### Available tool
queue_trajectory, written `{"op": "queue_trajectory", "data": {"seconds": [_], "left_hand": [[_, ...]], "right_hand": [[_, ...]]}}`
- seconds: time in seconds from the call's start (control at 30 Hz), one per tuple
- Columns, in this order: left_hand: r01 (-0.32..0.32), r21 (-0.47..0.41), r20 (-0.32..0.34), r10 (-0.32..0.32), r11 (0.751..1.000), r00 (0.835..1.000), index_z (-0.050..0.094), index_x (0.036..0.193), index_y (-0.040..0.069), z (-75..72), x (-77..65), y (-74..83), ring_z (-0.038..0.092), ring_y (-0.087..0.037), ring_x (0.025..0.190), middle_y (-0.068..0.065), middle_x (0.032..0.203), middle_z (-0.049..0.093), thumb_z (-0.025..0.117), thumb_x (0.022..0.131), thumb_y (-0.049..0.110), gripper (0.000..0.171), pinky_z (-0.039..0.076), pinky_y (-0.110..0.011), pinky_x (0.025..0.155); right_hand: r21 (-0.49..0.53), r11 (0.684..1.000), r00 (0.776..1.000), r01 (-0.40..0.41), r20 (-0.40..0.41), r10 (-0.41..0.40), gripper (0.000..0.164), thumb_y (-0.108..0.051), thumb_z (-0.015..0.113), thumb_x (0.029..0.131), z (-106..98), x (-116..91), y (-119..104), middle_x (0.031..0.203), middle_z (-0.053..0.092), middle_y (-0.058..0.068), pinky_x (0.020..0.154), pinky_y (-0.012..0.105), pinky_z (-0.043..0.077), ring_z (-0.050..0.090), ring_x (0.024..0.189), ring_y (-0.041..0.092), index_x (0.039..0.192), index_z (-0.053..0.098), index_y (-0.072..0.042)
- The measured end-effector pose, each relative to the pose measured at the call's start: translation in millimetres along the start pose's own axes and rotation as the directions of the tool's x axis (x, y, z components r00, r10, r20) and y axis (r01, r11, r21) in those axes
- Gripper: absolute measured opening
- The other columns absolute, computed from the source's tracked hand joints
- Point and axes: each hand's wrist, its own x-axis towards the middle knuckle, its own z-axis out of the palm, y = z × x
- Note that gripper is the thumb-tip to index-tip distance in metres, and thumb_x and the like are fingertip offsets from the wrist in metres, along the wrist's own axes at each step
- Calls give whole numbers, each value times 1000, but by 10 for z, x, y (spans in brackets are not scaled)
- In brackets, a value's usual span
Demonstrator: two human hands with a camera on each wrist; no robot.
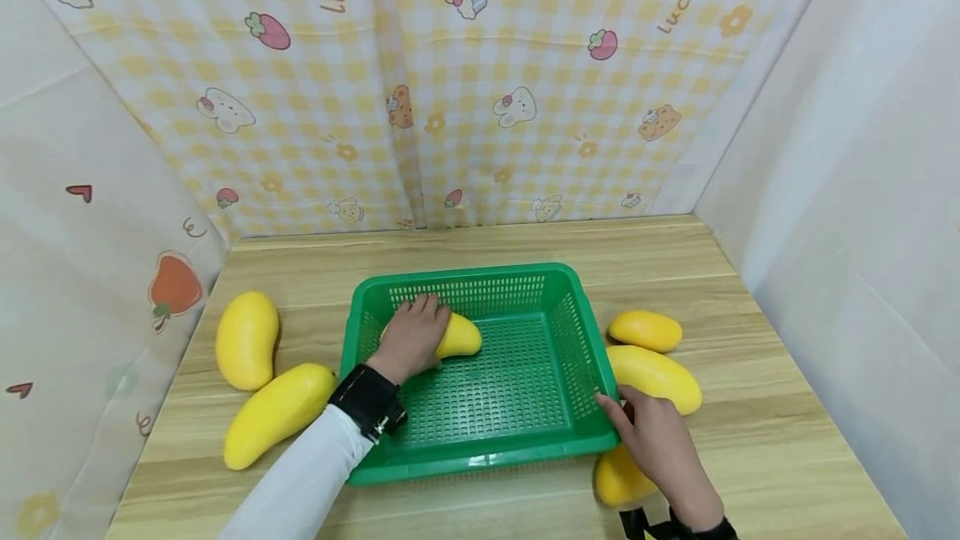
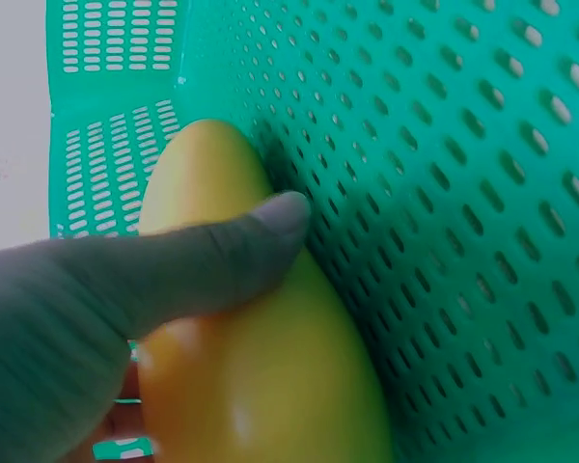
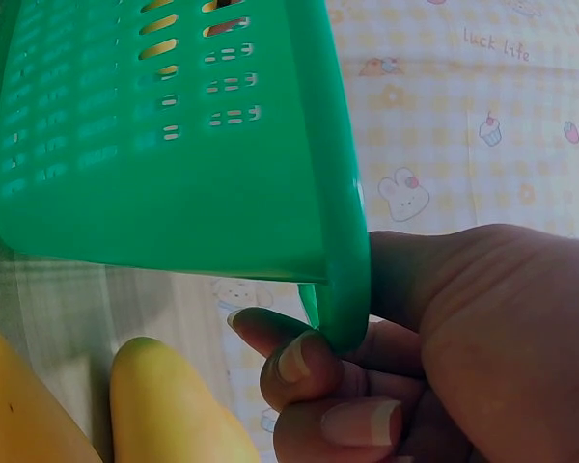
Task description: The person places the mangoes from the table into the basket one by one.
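A green plastic basket [image 1: 491, 463] with slotted walls stands on the table. Inside it, toward the back left, lies a yellow mango [image 1: 461, 337]. My left hand [image 1: 414, 338] grips this mango from above; in the left wrist view the thumb lies across the mango [image 2: 270, 376], close to the perforated basket surface [image 2: 444, 193]. At the basket's right front corner my right hand [image 1: 662, 438] holds the rim. The right wrist view has the thumb on one side of the rim [image 3: 338, 193] and curled fingers on the other. My left hand hides part of the mango.
Left of the basket lie two mangoes, one upright [image 1: 247, 340] and one slanted [image 1: 277, 415]. To the right are a small mango [image 1: 645, 330], a longer one [image 1: 660, 377], and another [image 1: 621, 477] partly under my right hand. Patterned cloth [image 1: 480, 90] hangs behind the wooden table [image 1: 772, 440].
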Motion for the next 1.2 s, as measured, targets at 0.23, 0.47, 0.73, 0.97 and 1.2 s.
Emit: {"op": "queue_trajectory", "data": {"seconds": [0.23,0.47,0.73,0.97,1.2], "left_hand": [[-13,12,-25,13,1000,1000,53,129,6,-17,-27,39,48,-36,109,-20,118,51,92,53,45,93,44,-49,87],[-18,27,-46,20,999,999,54,129,7,-15,-33,23,48,-35,109,-19,119,51,90,54,48,94,44,-48,87],[-8,-37,-41,6,999,999,53,130,3,-83,-49,-13,49,-36,109,-20,118,52,91,56,46,93,45,-50,86],[-1,-63,-24,0,998,1000,52,132,2,-155,-64,-19,49,-37,109,-20,119,52,89,60,44,91,44,-52,87],[-24,-77,-66,19,997,998,55,128,3,-296,-101,-27,51,-36,107,-19,115,54,90,60,43,85,46,-50,83]], "right_hand": [[26,1000,1000,-7,2,7,24,-30,59,96,7,-18,-5,56,47,-9,46,22,37,42,48,6,86,65,-10],[23,1000,1000,-3,-10,3,23,-30,60,95,12,-14,-17,56,46,-8,46,22,37,41,48,6,87,66,-9],[10,1000,1000,-2,-4,2,24,-31,59,96,-4,-2,-26,55,46,-9,45,22,36,40,47,5,85,65,-10],[8,1000,1000,-8,0,8,25,-31,59,96,-5,6,-17,56,47,-8,46,22,36,41,47,5,87,66,-9],[11,1000,1000,-1,0,1,23,-30,60,95,-6,6,-16,55,46,-9,45,22,36,40,46,5,85,65,-10]]}}
